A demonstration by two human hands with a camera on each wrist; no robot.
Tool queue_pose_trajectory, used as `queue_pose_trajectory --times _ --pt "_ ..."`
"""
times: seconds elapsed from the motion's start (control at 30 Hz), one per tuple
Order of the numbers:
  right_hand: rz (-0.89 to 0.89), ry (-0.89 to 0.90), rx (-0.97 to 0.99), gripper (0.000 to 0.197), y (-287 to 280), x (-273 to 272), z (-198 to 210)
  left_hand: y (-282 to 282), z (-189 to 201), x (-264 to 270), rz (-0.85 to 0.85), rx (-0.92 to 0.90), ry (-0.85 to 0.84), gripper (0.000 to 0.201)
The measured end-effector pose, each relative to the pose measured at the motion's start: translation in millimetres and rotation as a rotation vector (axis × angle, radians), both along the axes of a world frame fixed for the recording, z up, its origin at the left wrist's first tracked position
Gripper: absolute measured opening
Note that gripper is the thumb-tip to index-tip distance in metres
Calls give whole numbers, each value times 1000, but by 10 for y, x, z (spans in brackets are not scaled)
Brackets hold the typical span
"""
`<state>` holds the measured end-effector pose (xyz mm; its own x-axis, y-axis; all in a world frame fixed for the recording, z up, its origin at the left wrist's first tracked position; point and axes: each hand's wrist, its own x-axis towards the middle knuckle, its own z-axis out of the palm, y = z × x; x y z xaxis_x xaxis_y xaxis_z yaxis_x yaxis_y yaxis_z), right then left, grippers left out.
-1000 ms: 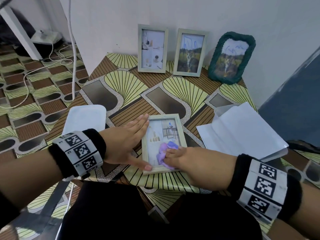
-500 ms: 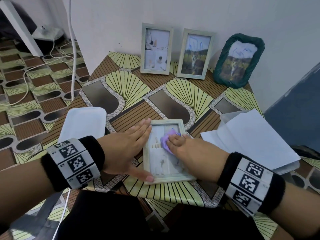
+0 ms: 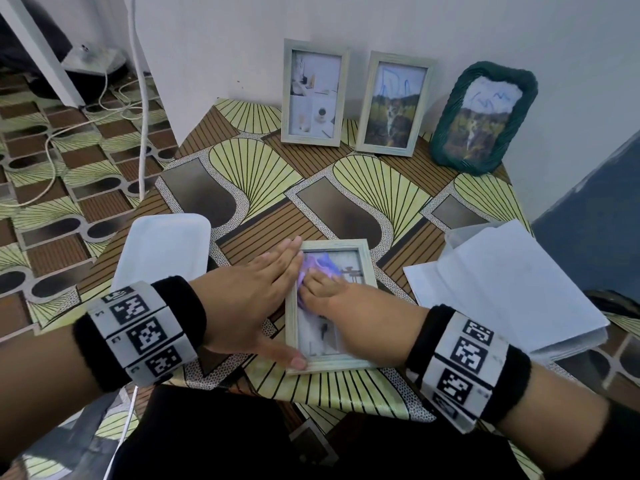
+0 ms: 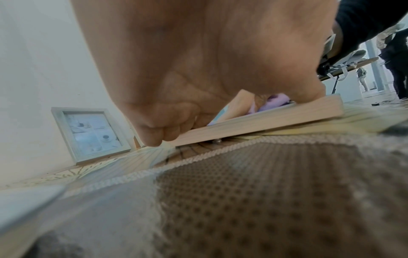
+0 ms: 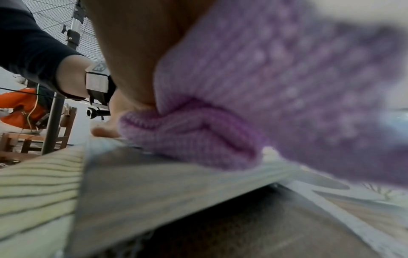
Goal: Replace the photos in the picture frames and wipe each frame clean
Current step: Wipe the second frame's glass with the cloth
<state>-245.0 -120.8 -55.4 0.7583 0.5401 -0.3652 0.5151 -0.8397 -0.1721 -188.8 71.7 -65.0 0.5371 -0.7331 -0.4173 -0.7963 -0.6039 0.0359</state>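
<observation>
Patterned oilcloth covered the table (image 3: pixel 242 174), where a pale wooden frame (image 3: pixel 346 363) lay flat near the front edge. Right hand (image 3: pixel 349 306) pressed a bunched purple cloth (image 3: pixel 320 266) onto its glass. Left hand (image 3: pixel 249 296), fingers straight, steadied the frame's left edge. 3 frames (image 3: pixel 313 95) leaned against the wall behind.

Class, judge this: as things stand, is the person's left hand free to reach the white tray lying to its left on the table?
Probably yes. The left hand lies flat against the frame, holding nothing, and the white tray sits just beside its wrist with nothing between them.
</observation>
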Motion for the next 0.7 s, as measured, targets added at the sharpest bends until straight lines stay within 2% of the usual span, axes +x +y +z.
queue_pose_trajectory --times 0.13,0.23,0.37,0.57,0.7 --pt "88 46 83 60 -108 -126 56 0 9 6 2 2 10 139" --pt "131 104 73 70 -161 -288 116 2 9 4 6 -2 10 139" --pt "80 117 51 76 -181 -459 215 6 -1 8 13 -4 7 141" --pt "47 23 -141 56 -236 -632 346 14 -18 5 24 -14 7 141" --pt "100 -59 -320 47 -249 -611 334 9 -19 11 34 -13 23 141"
